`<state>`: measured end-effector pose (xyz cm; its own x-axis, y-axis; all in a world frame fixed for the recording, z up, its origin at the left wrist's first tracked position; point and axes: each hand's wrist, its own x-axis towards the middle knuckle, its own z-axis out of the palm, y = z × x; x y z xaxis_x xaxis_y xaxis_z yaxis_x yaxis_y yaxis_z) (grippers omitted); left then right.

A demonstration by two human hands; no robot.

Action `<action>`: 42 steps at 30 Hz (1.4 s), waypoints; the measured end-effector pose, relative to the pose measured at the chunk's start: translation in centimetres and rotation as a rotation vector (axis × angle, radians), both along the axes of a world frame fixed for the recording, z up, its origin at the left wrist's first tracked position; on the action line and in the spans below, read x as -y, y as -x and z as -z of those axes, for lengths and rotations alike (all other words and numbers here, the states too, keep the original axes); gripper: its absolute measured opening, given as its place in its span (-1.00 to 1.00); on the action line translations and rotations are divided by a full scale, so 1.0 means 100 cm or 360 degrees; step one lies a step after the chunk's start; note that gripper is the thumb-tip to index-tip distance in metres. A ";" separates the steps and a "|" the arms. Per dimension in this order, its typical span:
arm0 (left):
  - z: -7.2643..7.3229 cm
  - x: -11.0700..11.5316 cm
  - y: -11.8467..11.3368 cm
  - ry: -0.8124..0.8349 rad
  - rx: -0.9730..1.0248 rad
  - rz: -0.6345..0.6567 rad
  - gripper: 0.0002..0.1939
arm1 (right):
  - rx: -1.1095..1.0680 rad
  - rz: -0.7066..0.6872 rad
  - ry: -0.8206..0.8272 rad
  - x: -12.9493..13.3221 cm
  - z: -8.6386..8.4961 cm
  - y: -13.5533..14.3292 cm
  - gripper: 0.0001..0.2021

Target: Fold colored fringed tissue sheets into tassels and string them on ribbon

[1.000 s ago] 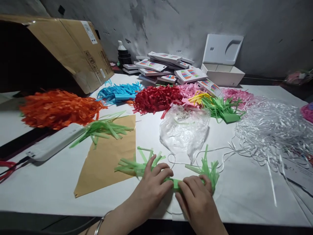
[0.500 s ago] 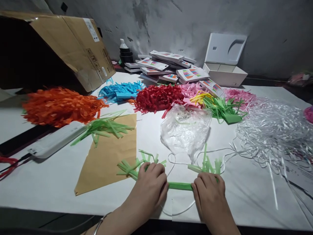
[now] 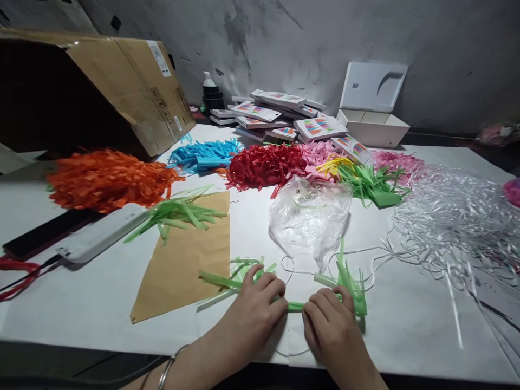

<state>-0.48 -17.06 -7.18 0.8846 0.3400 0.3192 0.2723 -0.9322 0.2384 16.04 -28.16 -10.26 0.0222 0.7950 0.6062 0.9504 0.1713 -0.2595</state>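
A strip of green tissue paper point(image 3: 295, 307) with fringed ends lies near the table's front edge. My left hand point(image 3: 262, 295) is closed on its left part, and my right hand point(image 3: 331, 317) is closed on its right part. Between the hands a short, narrow twisted-looking stretch shows. Fringe fans out behind and beside both hands. A white cord point(image 3: 292, 355) loops under the strip. Just beyond the hands lies a clear plastic bag point(image 3: 309, 216). Another light green fringed bundle point(image 3: 179, 212) rests on a brown paper sheet point(image 3: 189, 265) to the left.
Orange point(image 3: 114, 179), blue, red, pink and green fringe piles line the back, before stacked flat boxes point(image 3: 280, 97) and an open white box point(image 3: 374, 129). White cords point(image 3: 459, 211) spread at right. A cardboard box point(image 3: 134, 81) and a white power strip point(image 3: 105, 233) are left.
My hands have moved closer together along the green strip, and the stretch between them is shorter and narrower. The right-hand fringe stands out more to the right. The view has shifted slightly.
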 end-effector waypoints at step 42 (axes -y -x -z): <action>-0.036 0.001 -0.002 0.1848 0.0074 -0.0116 -0.76 | 0.0393 -0.0401 -0.0259 0.012 -0.046 -0.017 -0.73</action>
<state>-0.27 -17.20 -3.58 0.8467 0.4986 -0.1856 0.2846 -0.1296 0.9499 17.74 -29.41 -5.67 -0.3242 0.6496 0.6877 0.9037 0.4277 0.0220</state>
